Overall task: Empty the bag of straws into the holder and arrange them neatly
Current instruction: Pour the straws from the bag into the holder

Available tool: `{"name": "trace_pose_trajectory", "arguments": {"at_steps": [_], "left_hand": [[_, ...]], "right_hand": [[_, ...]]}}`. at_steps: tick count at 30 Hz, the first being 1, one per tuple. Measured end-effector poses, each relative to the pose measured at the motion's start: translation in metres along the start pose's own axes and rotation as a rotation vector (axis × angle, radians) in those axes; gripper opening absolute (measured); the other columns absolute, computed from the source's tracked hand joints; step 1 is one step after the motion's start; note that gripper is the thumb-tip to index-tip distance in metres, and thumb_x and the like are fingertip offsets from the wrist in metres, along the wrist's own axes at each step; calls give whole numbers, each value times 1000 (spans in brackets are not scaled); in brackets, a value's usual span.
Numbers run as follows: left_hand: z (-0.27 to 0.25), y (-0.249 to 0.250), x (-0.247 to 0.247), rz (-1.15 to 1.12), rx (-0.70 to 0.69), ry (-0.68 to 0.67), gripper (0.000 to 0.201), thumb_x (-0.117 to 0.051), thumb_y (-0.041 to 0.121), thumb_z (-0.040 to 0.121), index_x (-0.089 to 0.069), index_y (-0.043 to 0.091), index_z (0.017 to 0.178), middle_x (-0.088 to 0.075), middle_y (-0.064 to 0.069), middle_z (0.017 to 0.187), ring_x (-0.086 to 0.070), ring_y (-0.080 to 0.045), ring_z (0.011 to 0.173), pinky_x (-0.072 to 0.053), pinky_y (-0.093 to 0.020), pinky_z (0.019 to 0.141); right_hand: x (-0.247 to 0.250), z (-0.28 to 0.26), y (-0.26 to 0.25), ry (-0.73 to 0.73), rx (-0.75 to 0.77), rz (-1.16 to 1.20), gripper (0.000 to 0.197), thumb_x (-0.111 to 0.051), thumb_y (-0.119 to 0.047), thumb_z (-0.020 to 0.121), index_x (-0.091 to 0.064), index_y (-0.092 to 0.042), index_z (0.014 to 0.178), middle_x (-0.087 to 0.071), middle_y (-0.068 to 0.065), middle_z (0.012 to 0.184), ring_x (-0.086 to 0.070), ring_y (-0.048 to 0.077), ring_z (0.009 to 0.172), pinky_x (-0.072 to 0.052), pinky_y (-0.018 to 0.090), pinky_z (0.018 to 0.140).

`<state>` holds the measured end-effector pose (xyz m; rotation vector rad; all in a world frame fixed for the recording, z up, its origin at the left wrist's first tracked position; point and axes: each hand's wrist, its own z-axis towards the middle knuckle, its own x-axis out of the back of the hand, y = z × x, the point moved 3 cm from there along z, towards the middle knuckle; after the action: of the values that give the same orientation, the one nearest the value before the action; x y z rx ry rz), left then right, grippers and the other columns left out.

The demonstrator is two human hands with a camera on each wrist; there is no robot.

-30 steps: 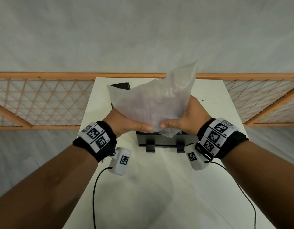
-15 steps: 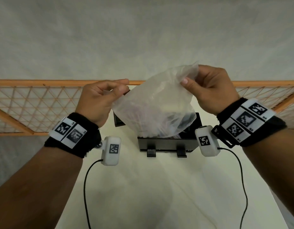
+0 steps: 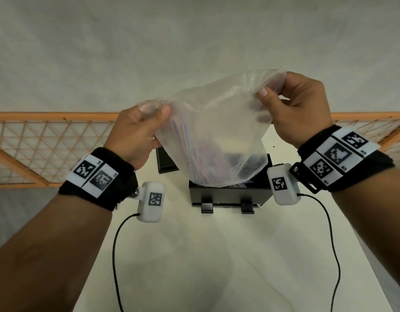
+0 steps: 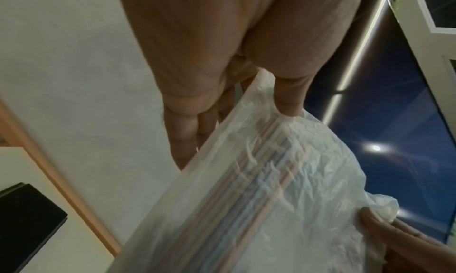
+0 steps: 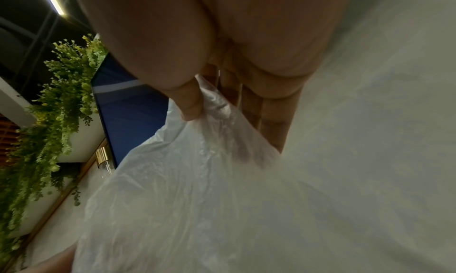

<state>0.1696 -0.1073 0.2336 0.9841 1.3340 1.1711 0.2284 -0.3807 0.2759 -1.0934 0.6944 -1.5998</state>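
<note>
Bench near edge: the white bench [image 3: 228, 255] lies bare from the lower frame up to the holder, with two black cables trailing across it from the wrist units.
Holder: a black box holder [image 3: 228, 194] stands on the bench with two small clips on its near face; its open top sits directly under the bag.
Lid: a black flat piece [image 3: 166, 162] stands just behind and left of the holder (partly hidden by the bag).
Bag: a translucent plastic bag [image 3: 219, 131] hangs upended between both hands, its lower end touching or entering the holder's open top; which, I cannot tell.
Straws: coloured straws [image 3: 195, 163] show through the plastic, slanting down the bag's left side toward the holder (a few ends show at the holder's rim).
Left hand: the left hand [image 3: 138, 134] pinches the bag's upper left corner, its fingers [image 4: 182, 136] behind the plastic and the thumb in front.
Right hand: the right hand [image 3: 300, 109] pinches the upper right corner, held higher than the left; its fingers [image 5: 271, 119] are curled behind the film.
Far side: an orange lattice rail [image 3: 48, 140] runs behind the bench's far edge, with pale floor beyond it.
</note>
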Motion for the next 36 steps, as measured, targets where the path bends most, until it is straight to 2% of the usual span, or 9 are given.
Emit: {"name": "trace_pose_trajectory", "arguments": {"at_steps": [9, 12, 14, 18, 21, 23, 29, 34, 36], "left_hand": [[2, 13, 7, -112, -19, -4, 11, -68, 25, 93, -73, 21, 102, -75, 0, 107, -71, -24, 107, -57, -48, 86], [2, 7, 7, -126, -29, -64, 68, -86, 45, 72, -62, 14, 127, -69, -8, 126, -63, -30, 124, -56, -51, 93], [-1, 1, 4, -154, -37, -84, 85, -92, 48, 61, -59, 15, 131, -66, -9, 129, -60, -33, 128, -54, -53, 98], [-2, -8, 2, -200, -50, -73, 70, -91, 40, 69, -60, 18, 128, -68, -7, 126, -60, -33, 127, -53, -51, 99], [0, -5, 4, -204, -64, 22, 33, -67, 25, 92, -64, 15, 123, -73, -3, 118, -65, -27, 121, -52, -48, 100], [2, 2, 4, -238, -93, 55, 23, -58, 22, 99, -68, 14, 118, -75, -4, 115, -67, -26, 119, -52, -46, 103], [6, 15, 5, -280, -160, 64, 37, -58, 32, 99, -64, 6, 124, -73, -7, 118, -65, -27, 122, -51, -41, 102], [2, 1, 7, -267, -71, -6, 97, -83, 54, 72, -47, 3, 146, -53, -18, 147, -53, -32, 136, -46, -51, 109], [-3, -11, 2, -253, 29, 9, 82, -73, 53, 83, -48, 9, 147, -58, -12, 144, -57, -28, 132, -50, -48, 104]], "right_hand": [[4, 8, -15, 22, 35, -7, 15, -69, -20, 92, -65, -7, 87, -68, 26, 91, -70, 20, 70, -62, 44, 59], [0, 10, -12, 7, 13, -19, 17, -69, -23, 92, -65, -7, 85, -69, 24, 90, -71, 31, 74, -61, 50, 60], [-4, 10, -11, -12, 15, -39, 18, -69, -26, 91, -65, -12, 82, -68, 23, 89, -70, 37, 76, -58, 55, 61], [-7, 9, -17, -13, 32, -28, 17, -69, -24, 91, -63, -18, 77, -67, 24, 88, -69, 39, 75, -58, 55, 59], [-8, 8, -25, -8, 52, 1, 16, -68, -22, 92, -62, -18, 77, -66, 27, 89, -70, 39, 75, -59, 52, 56], [-7, 9, -30, 6, 67, 19, 17, -67, -21, 93, -61, -20, 78, -65, 29, 91, -71, 38, 74, -60, 50, 55], [-6, 14, -38, 22, 87, 56, 18, -64, -20, 95, -63, -2, 91, -66, 30, 93, -73, 34, 74, -61, 47, 54], [-11, 16, -44, -7, 105, 68, 14, -63, -19, 96, -60, -14, 83, -65, 30, 91, -73, 34, 73, -60, 46, 53], [-14, 17, -46, -34, 110, 64, 17, -64, -19, 95, -61, -6, 85, -65, 30, 91, -73, 33, 72, -60, 41, 52]]}}
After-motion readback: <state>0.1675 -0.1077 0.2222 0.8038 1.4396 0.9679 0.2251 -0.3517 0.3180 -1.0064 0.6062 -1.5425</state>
